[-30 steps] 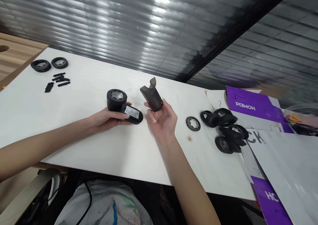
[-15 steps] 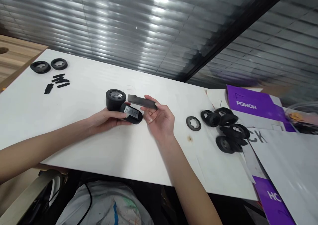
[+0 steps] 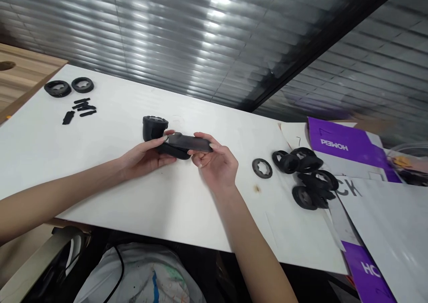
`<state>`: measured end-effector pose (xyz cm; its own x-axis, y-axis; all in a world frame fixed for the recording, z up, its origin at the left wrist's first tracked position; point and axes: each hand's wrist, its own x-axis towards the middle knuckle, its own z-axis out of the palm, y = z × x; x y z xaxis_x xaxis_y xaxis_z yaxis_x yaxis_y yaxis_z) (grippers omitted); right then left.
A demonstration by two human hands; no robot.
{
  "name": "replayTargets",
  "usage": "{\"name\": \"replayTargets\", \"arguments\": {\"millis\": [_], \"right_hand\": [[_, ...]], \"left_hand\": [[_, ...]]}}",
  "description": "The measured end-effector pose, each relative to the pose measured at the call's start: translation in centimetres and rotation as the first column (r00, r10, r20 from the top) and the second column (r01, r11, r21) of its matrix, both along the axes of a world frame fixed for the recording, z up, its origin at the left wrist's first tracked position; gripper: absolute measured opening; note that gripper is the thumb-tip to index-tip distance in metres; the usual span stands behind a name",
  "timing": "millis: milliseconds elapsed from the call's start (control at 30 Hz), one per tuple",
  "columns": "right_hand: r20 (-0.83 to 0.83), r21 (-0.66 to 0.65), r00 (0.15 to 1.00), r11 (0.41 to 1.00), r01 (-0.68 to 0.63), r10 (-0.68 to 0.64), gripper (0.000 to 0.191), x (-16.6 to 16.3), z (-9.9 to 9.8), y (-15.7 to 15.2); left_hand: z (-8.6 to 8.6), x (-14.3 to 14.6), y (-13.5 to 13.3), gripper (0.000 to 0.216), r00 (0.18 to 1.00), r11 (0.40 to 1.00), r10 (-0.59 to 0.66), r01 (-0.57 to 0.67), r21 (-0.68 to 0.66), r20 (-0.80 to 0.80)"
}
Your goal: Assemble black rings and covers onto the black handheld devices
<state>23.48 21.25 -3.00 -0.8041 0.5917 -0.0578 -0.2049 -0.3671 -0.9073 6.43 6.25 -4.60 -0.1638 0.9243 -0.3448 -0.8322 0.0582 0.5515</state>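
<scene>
In my left hand (image 3: pixel 149 158) is a black fabric shaver (image 3: pixel 155 127), its round head up and to the left and its handle pointing right. The fingers wrap around it near the neck. My right hand (image 3: pixel 219 165) pinches a long, dark grey cover (image 3: pixel 194 143) between thumb and fingers. This cover lies over the shaver's handle, nearly in line with it, and hides the label side. Its left end comes close to my left fingertips; whether it touches the handle along its whole length I cannot tell.
Two dark ring stacks (image 3: pixel 83 85) and several small black strips (image 3: pixel 83 107) lie at the far left of the white table (image 3: pixel 117 196). To the right are a flat notched ring (image 3: pixel 262 168), a pile of black parts (image 3: pixel 307 174) and purple-and-white cardboard (image 3: pixel 347 142).
My right hand has brought the cover down over the shaver's handle. The shaver has tilted, so its metal mesh and label no longer show. My left thumb has shifted up toward the neck.
</scene>
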Motion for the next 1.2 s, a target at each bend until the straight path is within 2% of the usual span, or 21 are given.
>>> {"name": "replayTargets", "arguments": {"millis": [267, 500, 633, 800, 1000, 1200], "right_hand": [[-0.004, -0.026, 1.000, 1.000, -0.005, 0.005, 0.034, 0.10, 0.36, -0.33], [-0.007, -0.088, 1.000, 0.996, -0.015, 0.014, 0.027, 0.25, 0.36, -0.21], [-0.014, -0.124, 0.999, 0.992, -0.040, 0.038, 0.022, 0.30, 0.27, -0.10], [-0.014, -0.115, 0.996, 0.990, -0.085, 0.084, 0.025, 0.06, 0.37, -0.37], [0.018, -0.134, 0.999, 0.990, -0.033, 0.036, 0.024, 0.13, 0.38, -0.20], [0.035, -0.154, 0.997, 0.986, -0.063, 0.069, 0.029, 0.00, 0.08, -0.07]], "left_hand": [[0.80, 0.24, 0.27, 0.034, 0.988, 0.993, 0.115, -0.113, -0.029, 0.104], [0.87, 0.32, 0.32, 0.041, 0.978, 0.987, 0.158, -0.152, -0.057, 0.138], [0.80, 0.30, 0.30, 0.043, 0.977, 0.987, 0.157, -0.150, -0.061, 0.142], [0.52, 0.25, 0.28, 0.045, 0.980, 0.990, 0.136, -0.132, -0.040, 0.144], [-0.01, 0.05, 0.21, 0.053, 0.986, 0.994, 0.109, -0.109, -0.010, 0.125], [0.03, 0.07, 0.23, 0.051, 0.986, 0.995, 0.100, -0.101, -0.004, 0.133]]}}
